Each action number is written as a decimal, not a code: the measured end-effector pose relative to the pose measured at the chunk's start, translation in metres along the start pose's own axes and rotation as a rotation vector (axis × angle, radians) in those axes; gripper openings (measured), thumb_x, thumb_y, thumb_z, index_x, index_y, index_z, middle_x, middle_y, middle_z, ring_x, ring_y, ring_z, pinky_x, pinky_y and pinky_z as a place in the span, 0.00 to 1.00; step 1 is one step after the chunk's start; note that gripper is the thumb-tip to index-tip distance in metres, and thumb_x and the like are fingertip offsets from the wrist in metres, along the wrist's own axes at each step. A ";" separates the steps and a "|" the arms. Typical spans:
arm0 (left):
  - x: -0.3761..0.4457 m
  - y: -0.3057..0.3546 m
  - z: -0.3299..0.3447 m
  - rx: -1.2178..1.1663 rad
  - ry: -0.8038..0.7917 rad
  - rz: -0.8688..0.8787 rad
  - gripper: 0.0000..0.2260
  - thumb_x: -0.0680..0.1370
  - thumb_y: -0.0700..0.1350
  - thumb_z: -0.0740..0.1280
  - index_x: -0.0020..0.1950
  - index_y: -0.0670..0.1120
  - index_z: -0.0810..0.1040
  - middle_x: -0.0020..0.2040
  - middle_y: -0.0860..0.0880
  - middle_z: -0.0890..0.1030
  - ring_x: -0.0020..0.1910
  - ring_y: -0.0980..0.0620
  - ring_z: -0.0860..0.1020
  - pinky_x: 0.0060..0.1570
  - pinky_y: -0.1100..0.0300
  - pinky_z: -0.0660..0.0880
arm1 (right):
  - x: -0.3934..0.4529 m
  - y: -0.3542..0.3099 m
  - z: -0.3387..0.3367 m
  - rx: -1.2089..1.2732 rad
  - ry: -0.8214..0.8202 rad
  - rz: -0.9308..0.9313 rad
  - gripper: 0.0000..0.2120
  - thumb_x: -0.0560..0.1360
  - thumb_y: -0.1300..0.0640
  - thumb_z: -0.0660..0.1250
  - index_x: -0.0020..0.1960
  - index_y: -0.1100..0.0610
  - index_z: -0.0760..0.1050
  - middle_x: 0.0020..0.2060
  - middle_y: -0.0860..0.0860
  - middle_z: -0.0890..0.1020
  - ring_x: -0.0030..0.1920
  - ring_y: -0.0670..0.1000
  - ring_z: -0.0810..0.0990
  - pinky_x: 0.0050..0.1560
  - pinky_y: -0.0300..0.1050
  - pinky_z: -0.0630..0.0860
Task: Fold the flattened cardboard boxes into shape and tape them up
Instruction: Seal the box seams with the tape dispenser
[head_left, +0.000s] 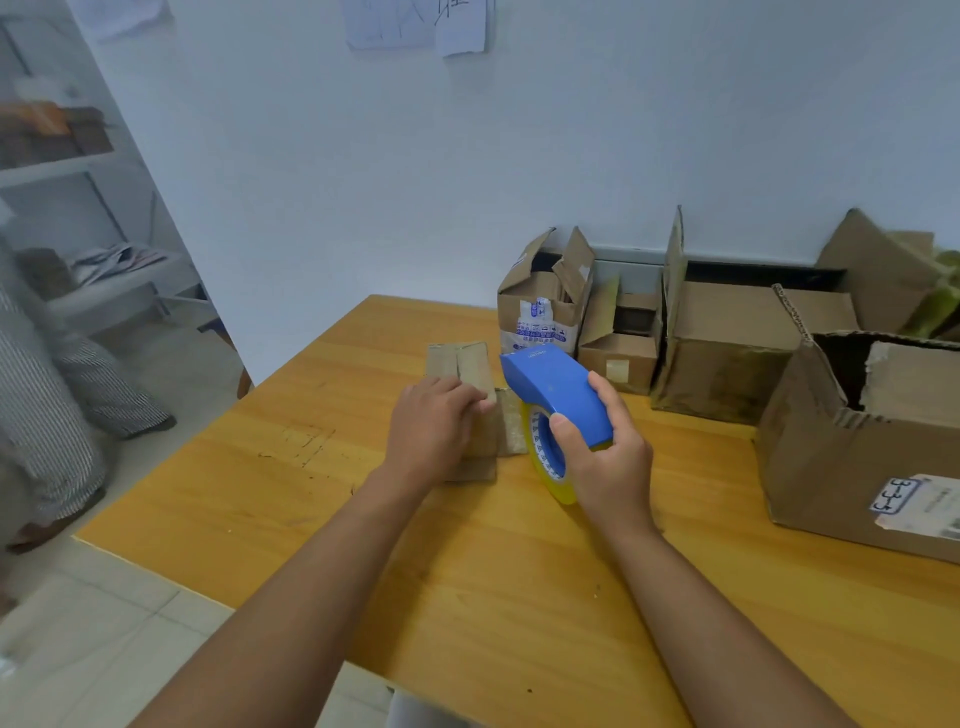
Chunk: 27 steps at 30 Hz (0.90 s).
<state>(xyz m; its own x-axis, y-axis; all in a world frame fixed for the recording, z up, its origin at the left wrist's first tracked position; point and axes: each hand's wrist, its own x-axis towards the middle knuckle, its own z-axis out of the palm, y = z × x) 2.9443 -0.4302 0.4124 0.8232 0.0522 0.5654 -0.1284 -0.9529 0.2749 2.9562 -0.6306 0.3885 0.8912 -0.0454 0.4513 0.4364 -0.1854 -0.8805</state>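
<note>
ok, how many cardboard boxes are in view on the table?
5, maybe more hidden far right. One small box under the left hand; a printed open box at the back; a small one beside it; a medium one; a large labelled one at right.

You've got two hands in view: left hand (434, 423), right hand (605, 457). One blue tape dispenser (558, 395), one roll of tape (545, 457) on it. One small cardboard box (475, 387) under your left hand. Along the far and right side of the one wooden table (467, 571), count four open cardboard boxes: printed box (540, 317), little box (618, 358), mid-size box (727, 353), big labelled box (841, 467). More cardboard behind; count unclear.
</note>
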 end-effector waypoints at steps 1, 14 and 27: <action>0.000 0.001 0.000 0.016 0.001 0.004 0.11 0.81 0.51 0.66 0.52 0.46 0.85 0.44 0.49 0.83 0.46 0.45 0.77 0.45 0.51 0.68 | 0.000 0.000 0.000 0.001 -0.003 0.002 0.32 0.71 0.40 0.68 0.73 0.47 0.71 0.55 0.26 0.71 0.53 0.33 0.76 0.44 0.30 0.75; -0.013 -0.008 0.004 -0.079 0.036 -0.062 0.07 0.77 0.50 0.71 0.52 0.49 0.81 0.50 0.53 0.82 0.52 0.49 0.78 0.51 0.56 0.65 | -0.003 -0.002 -0.004 -0.031 -0.038 0.018 0.32 0.70 0.37 0.67 0.73 0.41 0.68 0.56 0.28 0.72 0.53 0.36 0.76 0.46 0.40 0.78; -0.022 -0.009 -0.007 -0.158 0.094 -0.100 0.08 0.77 0.51 0.72 0.48 0.46 0.82 0.46 0.51 0.83 0.48 0.50 0.74 0.46 0.55 0.72 | 0.032 -0.015 0.019 0.020 -0.081 0.055 0.28 0.69 0.39 0.73 0.68 0.39 0.71 0.55 0.30 0.72 0.53 0.31 0.74 0.45 0.39 0.78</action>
<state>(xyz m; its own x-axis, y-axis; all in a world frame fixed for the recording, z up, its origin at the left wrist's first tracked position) 2.9235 -0.4204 0.4024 0.7819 0.1790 0.5972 -0.1397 -0.8833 0.4476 2.9808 -0.6107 0.4138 0.9205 0.0245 0.3899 0.3884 -0.1648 -0.9066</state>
